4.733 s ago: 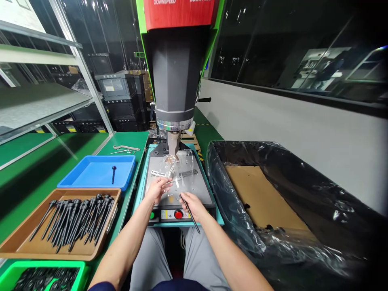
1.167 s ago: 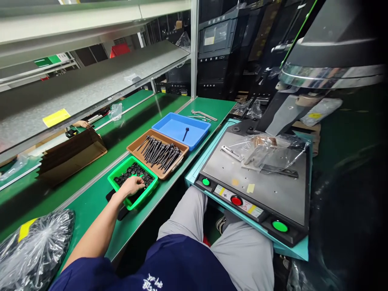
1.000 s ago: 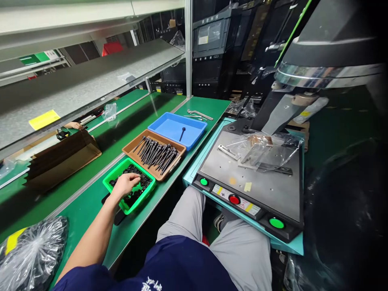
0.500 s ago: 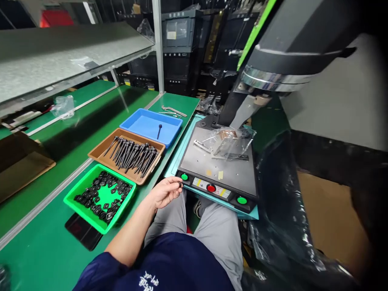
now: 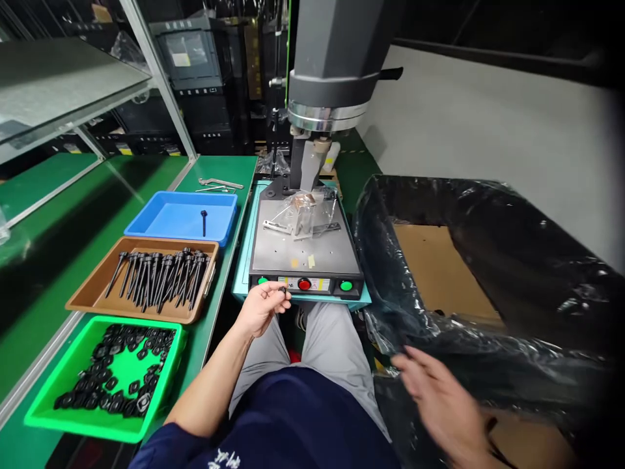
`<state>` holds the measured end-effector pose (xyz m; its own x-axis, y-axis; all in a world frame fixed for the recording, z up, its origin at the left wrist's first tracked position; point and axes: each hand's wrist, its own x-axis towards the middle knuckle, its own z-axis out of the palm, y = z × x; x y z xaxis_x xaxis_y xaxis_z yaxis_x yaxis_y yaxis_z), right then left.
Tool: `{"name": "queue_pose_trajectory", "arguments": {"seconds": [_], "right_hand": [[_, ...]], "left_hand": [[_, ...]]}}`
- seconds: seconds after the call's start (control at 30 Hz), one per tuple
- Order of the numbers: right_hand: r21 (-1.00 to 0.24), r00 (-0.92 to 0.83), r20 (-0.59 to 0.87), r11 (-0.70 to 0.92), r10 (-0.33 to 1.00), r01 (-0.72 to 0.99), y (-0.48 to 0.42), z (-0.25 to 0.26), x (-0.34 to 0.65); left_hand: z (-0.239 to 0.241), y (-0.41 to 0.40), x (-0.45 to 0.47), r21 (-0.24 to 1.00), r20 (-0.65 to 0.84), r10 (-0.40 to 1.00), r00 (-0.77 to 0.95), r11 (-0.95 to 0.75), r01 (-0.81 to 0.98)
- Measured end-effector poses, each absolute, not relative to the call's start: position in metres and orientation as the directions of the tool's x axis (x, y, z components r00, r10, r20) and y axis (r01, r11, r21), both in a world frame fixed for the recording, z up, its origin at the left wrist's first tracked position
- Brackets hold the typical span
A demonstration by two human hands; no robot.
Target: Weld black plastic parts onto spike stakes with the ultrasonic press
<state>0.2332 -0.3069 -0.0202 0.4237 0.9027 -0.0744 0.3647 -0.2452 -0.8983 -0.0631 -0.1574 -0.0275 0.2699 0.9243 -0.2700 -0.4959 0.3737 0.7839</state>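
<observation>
My left hand is closed in a pinch in front of the press base, near its left green button. Between thumb and fingertips it grips a small black plastic part, mostly covered by the fingers. On the right, beside the black plastic-lined box, my right hand is blurred by motion; its fingers look loosely stretched, and nothing shows in them. Several parts that look alike lie in the green tray. The press table carries a fixture wrapped in clear film, under the press head.
A brown tray holds several black rods with wider heads. Behind it, a blue tray has one such rod. Wrenches lie farther back. The lined box stands to the right. A red button sits on the press front.
The view has swung to the right. My right hand has come into sight by the lined box. My left hand keeps its pinch on the small black part.
</observation>
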Motion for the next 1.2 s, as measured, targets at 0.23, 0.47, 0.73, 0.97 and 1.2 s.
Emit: {"name": "queue_pose_trajectory", "arguments": {"seconds": [0.23, 0.47, 0.73, 0.97, 1.2], "right_hand": [[-0.911, -0.177, 0.011, 0.083, 0.984, 0.405, -0.244, -0.026, 0.144], [-0.9, -0.214, 0.073, 0.157, 0.974, 0.407, -0.236, -0.026, 0.139], [-0.971, -0.28, -0.237, -0.228, 0.93, 0.065, -0.232, -0.028, 0.144], [-0.94, -0.269, -0.284, -0.322, 0.92, -0.108, -0.234, -0.037, 0.139], [-0.938, -0.295, -0.211, -0.278, 0.932, -0.206, -0.221, -0.047, 0.132]], "left_hand": [[-0.021, -0.176, -0.061, 0.735, -0.231, 0.939, 0.255, 0.34, -0.587], [-0.029, -0.178, -0.06, 0.734, -0.239, 0.927, 0.289, 0.367, -0.571], [-0.029, -0.169, -0.06, 0.736, -0.293, 0.876, 0.382, 0.462, -0.495], [-0.031, -0.165, -0.054, 0.739, -0.329, 0.846, 0.419, 0.507, -0.445], [-0.029, -0.156, -0.032, 0.933, -0.185, 0.944, 0.273, 0.256, -0.253]]}}
